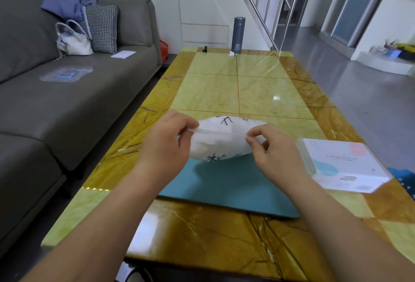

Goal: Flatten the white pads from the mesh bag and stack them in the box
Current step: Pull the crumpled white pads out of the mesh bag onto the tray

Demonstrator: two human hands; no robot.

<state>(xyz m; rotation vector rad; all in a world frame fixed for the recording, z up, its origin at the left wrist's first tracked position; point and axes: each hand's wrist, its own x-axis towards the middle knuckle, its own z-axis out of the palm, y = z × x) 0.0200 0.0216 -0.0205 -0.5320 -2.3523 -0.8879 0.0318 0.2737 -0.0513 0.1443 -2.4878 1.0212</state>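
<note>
Head view: mesh bag, white with black markings, is held just above the teal mat, long axis running left to right between the hands. The left hand pinches its left upper edge and the right hand pinches its right. The pads inside are not separately discernible.

The box lies on the table to the right, nearer the right hand; lid apparently on, contents not visible.

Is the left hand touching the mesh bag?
Touching. The head view shows the left hand pinching the left edge of the mesh bag between thumb and fingers.
</note>
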